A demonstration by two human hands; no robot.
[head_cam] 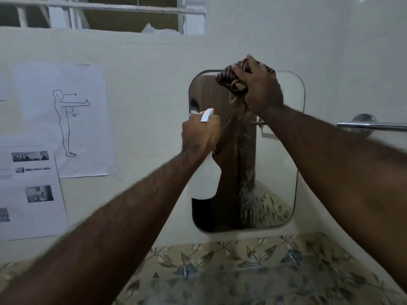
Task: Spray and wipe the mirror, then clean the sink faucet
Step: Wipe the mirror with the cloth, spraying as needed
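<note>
A rounded rectangular mirror (pixel 277 164) hangs on the white wall ahead. My right hand (pixel 259 89) presses a bunched dark striped cloth (pixel 231 78) against the mirror's top edge. My left hand (pixel 199 134) grips the neck of a white spray bottle (pixel 206 181) with a white and orange nozzle, held upright in front of the mirror's left side. The sink and faucet are not in view.
Printed sheets (pixel 63 119) are taped to the wall at the left. A chrome towel bar (pixel 372 125) juts from the right wall. Leaf-patterned tiles (pixel 253 260) run below the mirror. A barred window (pixel 110 12) sits above.
</note>
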